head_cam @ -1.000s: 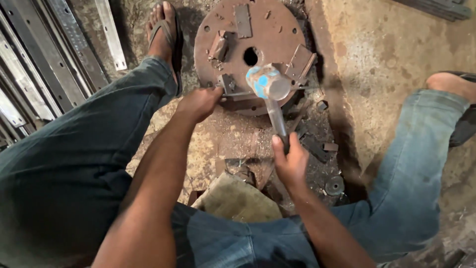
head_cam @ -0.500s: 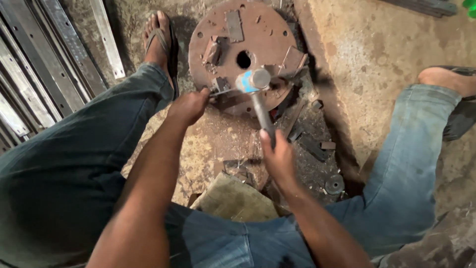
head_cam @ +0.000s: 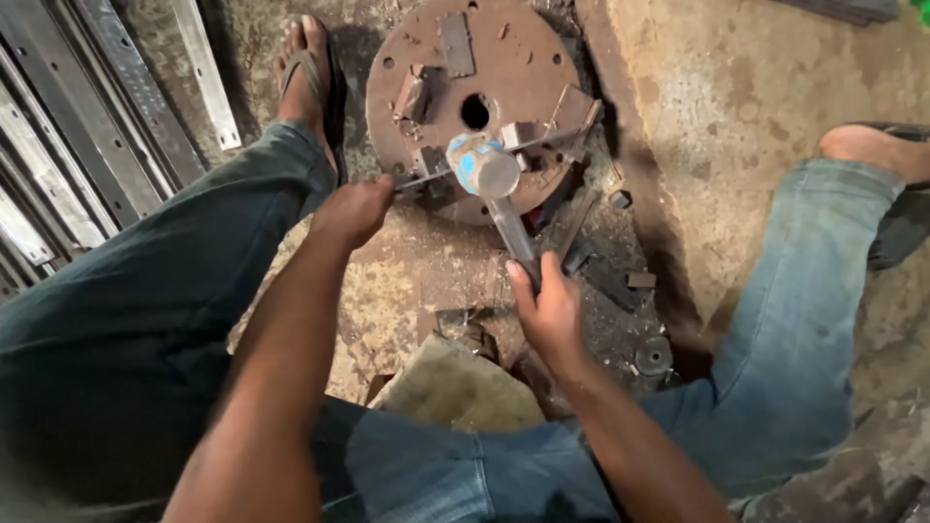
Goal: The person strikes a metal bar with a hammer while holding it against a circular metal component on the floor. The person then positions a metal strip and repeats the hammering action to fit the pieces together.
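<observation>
Round rusty plate (head_cam: 484,68): studded with welded blocks. Floor right of it: littered with metal scraps (head_cam: 620,281). Left: stacked steel strips (head_cam: 87,145). Bare concrete (head_cam: 736,107) beyond: open. Knees hem both sides.

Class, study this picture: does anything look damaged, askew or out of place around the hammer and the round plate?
Yes. The round steel plate is rusted, and loose metal offcuts lie scattered beside it. The thin rod held by the left hand lies askew under the hammer.
</observation>
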